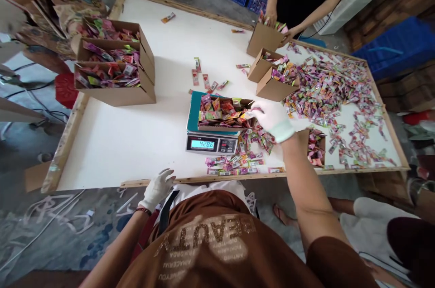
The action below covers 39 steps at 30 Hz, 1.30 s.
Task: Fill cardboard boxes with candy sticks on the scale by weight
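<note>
My right hand point(272, 119), in a white glove, is at the right end of an open carton point(220, 128) of small wrapped packets. Its fingers are closed on a colourful packet point(249, 114) over the carton's contents. The carton sits on a digital scale point(211, 144) with a teal platform, and the display reads about 4286. More packets point(234, 165) lie loose in front of and beside the scale. My left hand point(158, 189), also gloved, rests by the table's front edge with fingers extended and nothing in it.
Several filled cartons point(118, 95) stand at the left of the white table point(170, 143). More cartons point(277, 86) and a wide heap of packets point(326, 84) cover the right. A co-worker's hands point(272, 18) are at a far carton. A wooden rim point(190, 5) borders the table.
</note>
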Tool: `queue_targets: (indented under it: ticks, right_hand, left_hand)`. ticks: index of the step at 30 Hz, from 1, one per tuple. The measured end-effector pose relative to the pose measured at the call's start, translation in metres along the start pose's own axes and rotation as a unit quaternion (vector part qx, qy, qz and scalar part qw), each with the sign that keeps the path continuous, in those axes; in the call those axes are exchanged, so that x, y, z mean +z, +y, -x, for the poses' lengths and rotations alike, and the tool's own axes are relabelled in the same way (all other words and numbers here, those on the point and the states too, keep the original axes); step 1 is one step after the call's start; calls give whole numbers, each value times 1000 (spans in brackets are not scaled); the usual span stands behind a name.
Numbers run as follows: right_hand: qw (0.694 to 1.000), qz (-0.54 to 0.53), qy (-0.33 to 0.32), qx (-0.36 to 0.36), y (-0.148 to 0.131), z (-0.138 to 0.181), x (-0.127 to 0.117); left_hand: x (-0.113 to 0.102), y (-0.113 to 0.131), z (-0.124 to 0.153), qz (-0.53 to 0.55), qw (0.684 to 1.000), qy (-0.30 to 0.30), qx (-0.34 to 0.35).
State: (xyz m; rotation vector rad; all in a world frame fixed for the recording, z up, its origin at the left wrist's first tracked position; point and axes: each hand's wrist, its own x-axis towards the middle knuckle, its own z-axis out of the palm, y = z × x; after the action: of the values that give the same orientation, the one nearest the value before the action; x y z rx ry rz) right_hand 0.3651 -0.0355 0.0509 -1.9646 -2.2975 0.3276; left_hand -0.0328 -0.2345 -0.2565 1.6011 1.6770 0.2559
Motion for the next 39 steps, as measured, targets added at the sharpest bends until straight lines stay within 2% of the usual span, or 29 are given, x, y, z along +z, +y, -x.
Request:
queue_targets:
  ticks: [3,5,7,9,10,12,15,18,20,22,25,29,32,35,37,39]
  right_hand:
    - [993,-85,82,10,16,32,-37]
    - [988,-86,124,38,31,56,-60]
    - [985,-10,156,77,47,75,-76]
    - [977,85,171,93,57,85,-81]
    - [976,110,168,78,59,85,-78]
    - [985,104,136,3,53,74,-62]
    - [989,80,36,-120,24,37,-16]
    - [978,101,-66,-169,-7,-4,30]
    - [974,109,-95,-174,-18,-24,50]
    - [978,95,-90,-165,-19,-34,56]
    - [985,75,-58,-147,-5,-38,51]
    - [995,59,-6,-75,9,-43,47]
    - [999,43,-6,-17,6,-50,55]
    - [999,-7,33,-26,2,-52,58]
    - [994,-62,71,-56,4,-43,49]
    - [984,-115,120,-66,11,-26,29]
  left_hand:
    - [-1,-1,-4,-2,1000,-5,-4]
    - [-1,2,-11,-3,1000,-9,-1]
    - [-2,5,-20,0,1000,-12,12]
    - [-1,10,-29,3,1000,-11,27]
    - [0,12,-33,4,999,-10,33]
    - [2,18,-39,5,999,-8,41]
    - [4,27,-41,6,998,-6,55]
    - [4,30,-34,9,998,-2,60]
    - [1,28,-27,11,998,5,54]
    - [-4,22,-17,12,999,17,40]
    - [-10,11,-3,15,999,35,16]
    - [-14,5,6,23,999,47,5]
    - [-18,9,0,33,998,56,10]
    - [-25,17,-14,45,996,66,33]
    - [-32,22,-24,53,995,73,48]
    - [-41,30,-32,61,992,87,65]
